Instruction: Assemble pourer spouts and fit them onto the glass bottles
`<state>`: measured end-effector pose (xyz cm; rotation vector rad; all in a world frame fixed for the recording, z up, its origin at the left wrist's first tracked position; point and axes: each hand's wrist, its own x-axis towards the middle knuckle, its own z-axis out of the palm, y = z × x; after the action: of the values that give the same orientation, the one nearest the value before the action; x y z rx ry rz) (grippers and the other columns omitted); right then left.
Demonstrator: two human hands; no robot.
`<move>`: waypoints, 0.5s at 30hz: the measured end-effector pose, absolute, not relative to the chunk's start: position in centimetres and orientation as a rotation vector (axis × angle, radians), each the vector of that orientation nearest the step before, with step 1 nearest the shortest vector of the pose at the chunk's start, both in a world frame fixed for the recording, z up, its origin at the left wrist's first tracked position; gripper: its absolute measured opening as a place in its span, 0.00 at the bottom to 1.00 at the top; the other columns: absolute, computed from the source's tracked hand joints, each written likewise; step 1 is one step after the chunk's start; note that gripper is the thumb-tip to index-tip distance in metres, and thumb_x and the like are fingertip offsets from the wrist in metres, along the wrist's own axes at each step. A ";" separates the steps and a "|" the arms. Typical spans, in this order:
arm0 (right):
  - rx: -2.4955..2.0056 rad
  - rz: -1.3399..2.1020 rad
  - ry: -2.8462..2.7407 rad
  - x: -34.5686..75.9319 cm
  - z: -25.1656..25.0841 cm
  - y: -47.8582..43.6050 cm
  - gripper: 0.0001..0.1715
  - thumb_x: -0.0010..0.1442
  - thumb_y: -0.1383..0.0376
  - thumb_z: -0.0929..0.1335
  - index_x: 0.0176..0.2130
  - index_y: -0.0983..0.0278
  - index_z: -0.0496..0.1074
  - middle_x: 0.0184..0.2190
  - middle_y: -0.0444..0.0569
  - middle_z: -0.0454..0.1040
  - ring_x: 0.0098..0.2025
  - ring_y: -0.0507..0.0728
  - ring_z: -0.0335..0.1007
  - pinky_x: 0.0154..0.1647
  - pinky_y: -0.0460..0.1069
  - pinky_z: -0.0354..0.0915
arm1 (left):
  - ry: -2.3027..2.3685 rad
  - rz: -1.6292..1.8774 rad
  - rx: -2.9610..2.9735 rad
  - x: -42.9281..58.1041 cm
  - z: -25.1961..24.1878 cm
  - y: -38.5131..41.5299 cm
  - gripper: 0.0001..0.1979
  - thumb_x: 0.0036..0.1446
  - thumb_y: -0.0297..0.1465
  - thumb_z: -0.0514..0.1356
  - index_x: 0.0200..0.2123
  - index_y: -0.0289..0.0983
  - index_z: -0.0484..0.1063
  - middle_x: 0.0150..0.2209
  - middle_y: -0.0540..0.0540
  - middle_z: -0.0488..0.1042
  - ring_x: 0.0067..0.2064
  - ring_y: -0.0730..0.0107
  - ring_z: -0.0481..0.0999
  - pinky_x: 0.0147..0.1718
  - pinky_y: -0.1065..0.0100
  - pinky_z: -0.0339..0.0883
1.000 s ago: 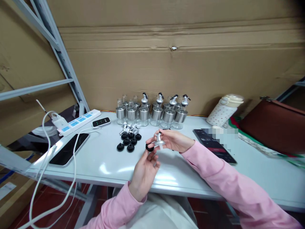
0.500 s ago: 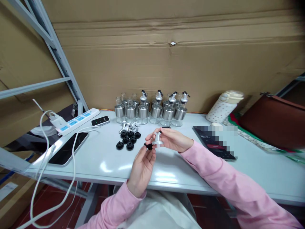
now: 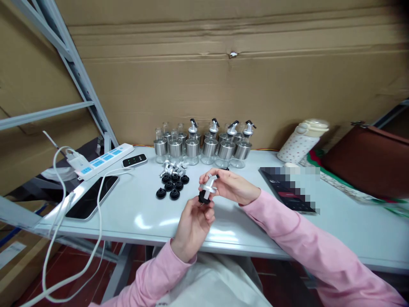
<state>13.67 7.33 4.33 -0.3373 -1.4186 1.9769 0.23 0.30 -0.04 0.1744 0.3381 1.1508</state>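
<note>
My right hand [image 3: 234,186] grips a silver pour spout [image 3: 210,187] with a black flip lid, tilted above the table. Just below it, my left hand [image 3: 195,221] pinches a black ribbed stopper [image 3: 203,197] against the spout's white stem; whether the stem sits inside it I cannot tell. To the left, several black stoppers [image 3: 169,186] lie in loose rows on the table [image 3: 134,204]. Behind them is a small heap of silver spouts [image 3: 174,169]. Glass bottles with steel sleeves [image 3: 192,148] stand at the back, some fitted with spouts.
On the left are a power strip [image 3: 105,162], a small black device [image 3: 134,160], a phone [image 3: 92,198] and a looping white cable [image 3: 100,213]. A tablet [image 3: 284,192], a dotted flask [image 3: 300,140] and a brown bag [image 3: 367,162] occupy the right. Cardboard [image 3: 191,85] walls the back.
My left hand has brought the black stopper up and right under the spout's stem. The spout has tilted and shifted slightly left in my right hand. The view has moved slightly.
</note>
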 end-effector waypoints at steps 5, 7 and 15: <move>-0.412 1.688 -1.571 14.5 4.3 8.1 0.17 0.56 0.54 0.65 0.37 0.65 0.70 0.38 0.49 0.67 0.36 0.50 0.65 0.32 0.45 0.65 | 0.347 1.147 0.123 0.3 0.0 0.3 0.14 0.60 0.29 0.49 0.26 0.31 0.68 0.23 0.48 0.62 0.19 0.81 0.57 0.19 0.78 0.56; -0.478 1.627 -1.635 14.8 4.2 8.6 0.18 0.56 0.53 0.65 0.37 0.65 0.70 0.37 0.49 0.67 0.36 0.50 0.65 0.33 0.45 0.65 | 0.344 1.148 0.118 0.3 0.1 0.3 0.16 0.62 0.31 0.47 0.25 0.31 0.67 0.24 0.48 0.62 0.20 0.81 0.57 0.20 0.77 0.56; -0.511 1.581 -1.820 15.1 4.2 8.7 0.20 0.56 0.53 0.65 0.38 0.66 0.69 0.38 0.51 0.66 0.37 0.51 0.64 0.36 0.48 0.65 | 0.359 1.116 0.117 0.3 0.0 0.2 0.16 0.63 0.30 0.45 0.29 0.30 0.68 0.24 0.49 0.60 0.20 0.82 0.56 0.20 0.78 0.56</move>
<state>15.08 8.66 4.24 -0.5108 -1.8205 1.5809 0.31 0.18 0.03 0.1171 0.3591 1.1162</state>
